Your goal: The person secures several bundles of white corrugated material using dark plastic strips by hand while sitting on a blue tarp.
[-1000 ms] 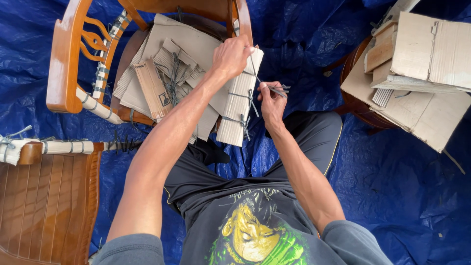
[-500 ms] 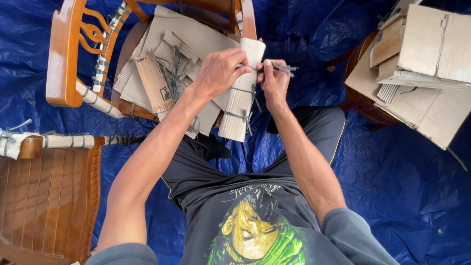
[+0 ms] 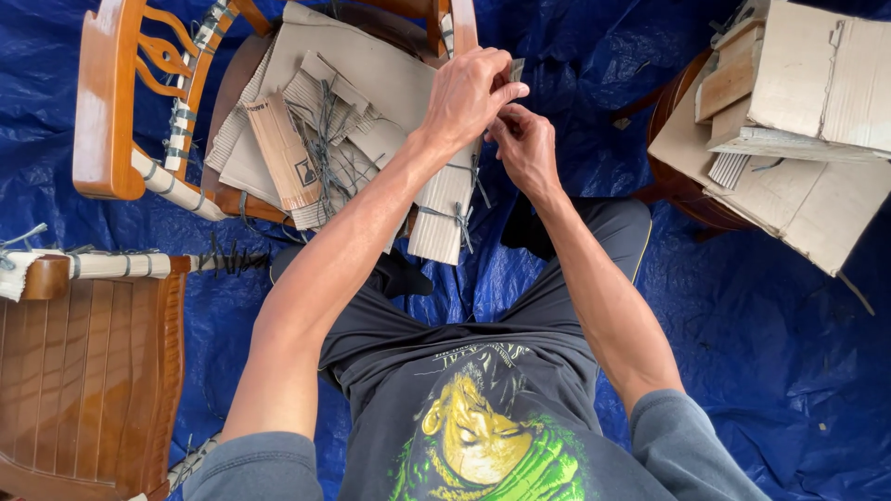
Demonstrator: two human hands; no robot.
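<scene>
My left hand (image 3: 469,93) is closed over the top of a chair leg wrapped in corrugated cardboard (image 3: 444,218), which is tied round with grey string (image 3: 457,215). My right hand (image 3: 525,148) is just right of it, with curled fingers pinching at the wrap's upper edge and touching my left thumb. Whatever those fingers hold is hidden. The wrapped leg stands between my knees, over my dark trousers.
A wooden chair (image 3: 102,111) lies at upper left with loose cardboard pieces (image 3: 371,65) and string on its seat. A stack of cardboard sheets (image 3: 817,111) rests on another chair at right. A brown slatted chair back (image 3: 83,371) lies at lower left. Blue tarp (image 3: 770,371) covers the floor.
Both hands have moved up to the top of the wrapped leg and closed together. The thin metal tool seen in my right hand earlier is out of sight.
</scene>
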